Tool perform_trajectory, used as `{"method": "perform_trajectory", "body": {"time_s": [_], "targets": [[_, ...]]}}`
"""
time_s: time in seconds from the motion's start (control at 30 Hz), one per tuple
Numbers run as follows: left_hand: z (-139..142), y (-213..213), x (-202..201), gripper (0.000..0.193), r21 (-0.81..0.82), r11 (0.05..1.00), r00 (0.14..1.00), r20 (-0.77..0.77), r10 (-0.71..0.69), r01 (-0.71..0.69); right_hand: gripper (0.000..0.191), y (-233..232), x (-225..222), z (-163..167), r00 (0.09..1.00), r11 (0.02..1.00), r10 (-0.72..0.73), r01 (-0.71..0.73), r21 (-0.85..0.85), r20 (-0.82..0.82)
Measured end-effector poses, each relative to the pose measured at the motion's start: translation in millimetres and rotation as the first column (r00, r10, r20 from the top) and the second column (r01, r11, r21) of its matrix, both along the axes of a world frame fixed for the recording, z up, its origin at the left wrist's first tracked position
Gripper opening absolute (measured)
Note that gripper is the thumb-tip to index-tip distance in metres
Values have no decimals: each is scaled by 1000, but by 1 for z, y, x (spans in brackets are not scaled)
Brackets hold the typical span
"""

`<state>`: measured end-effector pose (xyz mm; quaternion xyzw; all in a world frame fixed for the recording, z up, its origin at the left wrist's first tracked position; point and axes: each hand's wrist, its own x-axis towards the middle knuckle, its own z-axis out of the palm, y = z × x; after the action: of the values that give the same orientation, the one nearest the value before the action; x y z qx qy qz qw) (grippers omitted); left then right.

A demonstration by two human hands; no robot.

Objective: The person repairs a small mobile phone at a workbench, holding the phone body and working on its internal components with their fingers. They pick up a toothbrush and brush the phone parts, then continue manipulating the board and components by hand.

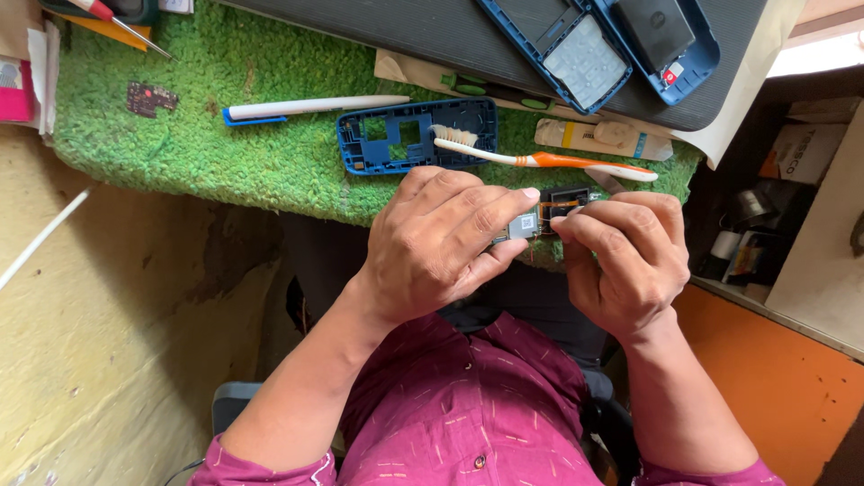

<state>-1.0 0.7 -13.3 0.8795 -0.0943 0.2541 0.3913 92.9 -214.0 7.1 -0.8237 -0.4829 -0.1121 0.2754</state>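
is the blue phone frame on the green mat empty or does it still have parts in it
Empty. The blue phone frame lies flat on the green mat, which shows through its cutouts; only a toothbrush rests across it.

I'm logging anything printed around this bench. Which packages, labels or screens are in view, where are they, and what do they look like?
Flat sachet: on the green mat past the toothbrush; cream, yellow and blue.
Cardboard box: far right shelf; brown, white label.
Small label: on the part between both hands; square, white.
No lit screen.
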Motion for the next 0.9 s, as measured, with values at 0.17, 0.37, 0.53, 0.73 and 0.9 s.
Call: {"method": "perform_trajectory", "body": {"time_s": [0.17, 0.37, 0.53, 0.73, 0.9], "targets": [[0, 1, 1, 47, -2, 1000, 1000, 5, 4, -4, 23, 1, 0, -1, 1000, 1000, 1, -1, 2, 3], [0, 0, 0, 48, 6, 1000, 1000, 2, -3, 3, 24, 0, 0, -1, 1000, 1000, -6, 6, 4, 5], [-1, 0, 0, 48, 8, 1000, 1000, 3, -3, 3, 25, 0, -1, -1, 1000, 1000, -10, 10, -5, 9], [0, 0, 0, 48, 13, 1000, 1000, -7, 5, -5, 25, 0, 0, -1, 1000, 1000, -4, 4, -3, -3], [-1, 0, 1, 48, 6, 1000, 1000, 1, -4, 4, 24, 0, 0, 0, 1000, 1000, -6, 6, -2, 1]]}}
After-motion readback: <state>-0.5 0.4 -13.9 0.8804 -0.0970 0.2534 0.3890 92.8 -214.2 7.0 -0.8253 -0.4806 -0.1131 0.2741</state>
